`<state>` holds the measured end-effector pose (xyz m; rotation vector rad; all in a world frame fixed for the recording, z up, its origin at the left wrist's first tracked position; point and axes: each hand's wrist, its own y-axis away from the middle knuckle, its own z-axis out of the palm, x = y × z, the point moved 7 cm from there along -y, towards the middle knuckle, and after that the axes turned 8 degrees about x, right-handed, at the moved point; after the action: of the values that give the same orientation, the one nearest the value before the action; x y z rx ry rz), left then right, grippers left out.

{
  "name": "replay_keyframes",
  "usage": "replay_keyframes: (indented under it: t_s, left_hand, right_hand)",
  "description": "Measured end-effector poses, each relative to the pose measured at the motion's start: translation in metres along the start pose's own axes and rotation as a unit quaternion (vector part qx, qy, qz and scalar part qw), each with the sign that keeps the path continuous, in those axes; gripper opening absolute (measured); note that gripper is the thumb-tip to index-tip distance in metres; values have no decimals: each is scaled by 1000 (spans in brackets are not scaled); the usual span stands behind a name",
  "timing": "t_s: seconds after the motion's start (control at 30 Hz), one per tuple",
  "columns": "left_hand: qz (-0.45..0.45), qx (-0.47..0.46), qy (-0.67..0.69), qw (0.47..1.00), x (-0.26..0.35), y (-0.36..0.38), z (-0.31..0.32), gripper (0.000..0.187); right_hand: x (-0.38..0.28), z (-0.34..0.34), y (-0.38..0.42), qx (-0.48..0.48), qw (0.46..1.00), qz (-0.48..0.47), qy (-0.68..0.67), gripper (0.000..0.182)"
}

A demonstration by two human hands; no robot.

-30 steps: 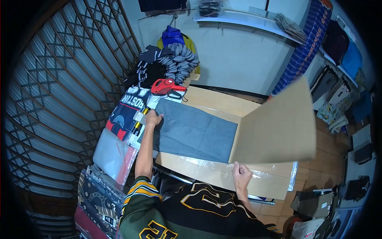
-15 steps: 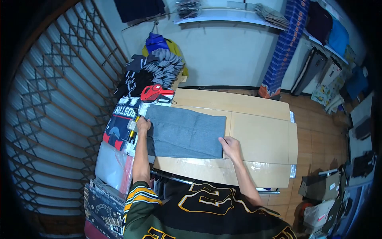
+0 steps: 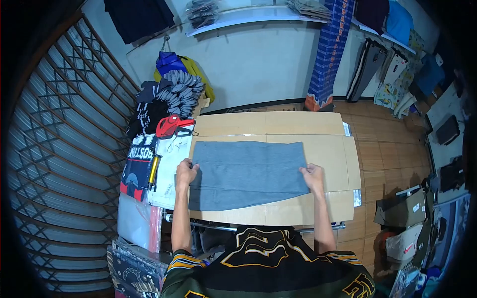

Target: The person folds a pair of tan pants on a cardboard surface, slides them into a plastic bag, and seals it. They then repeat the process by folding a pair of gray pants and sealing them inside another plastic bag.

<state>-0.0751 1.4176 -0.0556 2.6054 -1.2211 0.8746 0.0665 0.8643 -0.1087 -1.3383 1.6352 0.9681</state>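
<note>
A folded grey garment, which looks like trousers, lies flat on a cardboard sheet that covers the table. My left hand pinches the garment's left edge. At the opposite end, my right hand has its right edge between thumb and fingers. The cloth is stretched between both hands, with a lower layer showing along the near side.
Left of the cardboard are a red tape dispenser-like tool, a yellow-handled cutter and a packed dark jersey. Grey gloves are heaped behind. A metal folding gate stands at left; boxes sit at right.
The garment has shifted right across the cardboard, off the items at its left, and lies flatter. Both hands have moved with its edges. The camera view has turned slightly.
</note>
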Motion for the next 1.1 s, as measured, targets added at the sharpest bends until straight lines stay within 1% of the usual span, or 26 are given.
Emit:
replay_keyframes:
  t_s: [0.07, 0.17, 0.27, 0.37, 0.47, 0.57, 0.67, 0.7, 0.8, 0.83, 0.93, 0.97, 1.07, 1.1]
  left_hand:
    - [10, -9, 15, 1000, 24, 16, 15, 38]
    - [12, -7, 34, 999, 56, 31, 30, 37]
    - [16, 8, 41, 999, 74, 39, 37, 35]
    - [34, 25, 37, 998, 82, 42, 41, 34]
    - [1, 25, 111, 994, 82, 50, 32, 37]
    - [20, 129, -35, 991, 54, 61, 15, 48]
    - [-119, 117, -96, 981, 37, 86, -1, 57]
    - [-109, 89, -81, 987, 27, 88, 0, 61]
    - [-53, 75, -24, 996, 12, 92, 6, 62]
    - [-51, 87, -7, 995, 11, 94, 5, 63]
    - [-101, 33, 77, 991, -1, 94, 12, 63]
    - [-83, 34, 70, 994, 0, 95, 12, 55]
    - [-107, -41, 226, 967, -12, 94, 23, 43]
    - [-111, -36, 237, 964, -14, 95, 22, 42]
  right_hand:
    - [23, -29, -13, 77, 997, -18, 12, 29]
    - [18, -67, -16, 129, 987, -50, 83, 31]
    - [3, -86, -11, 136, 982, -22, 129, 31]
    - [-17, -96, -3, 163, 972, -39, 165, 32]
    - [-3, -94, -9, 153, 979, -52, 128, 33]
    - [1, -94, -10, 156, 978, -83, 109, 33]
    - [-9, -95, -6, 151, 976, -85, 131, 34]
    - [-9, -94, -5, 153, 974, -89, 138, 34]
    - [-7, -91, -6, 156, 970, -101, 158, 33]
    - [-5, -91, -7, 156, 969, -103, 164, 33]
    - [-7, -90, -6, 152, 970, -107, 158, 33]
    - [-9, -92, -6, 150, 971, -108, 152, 33]
    - [-11, -93, -5, 138, 973, -101, 158, 34]
    - [-11, -93, -4, 140, 972, -106, 156, 34]
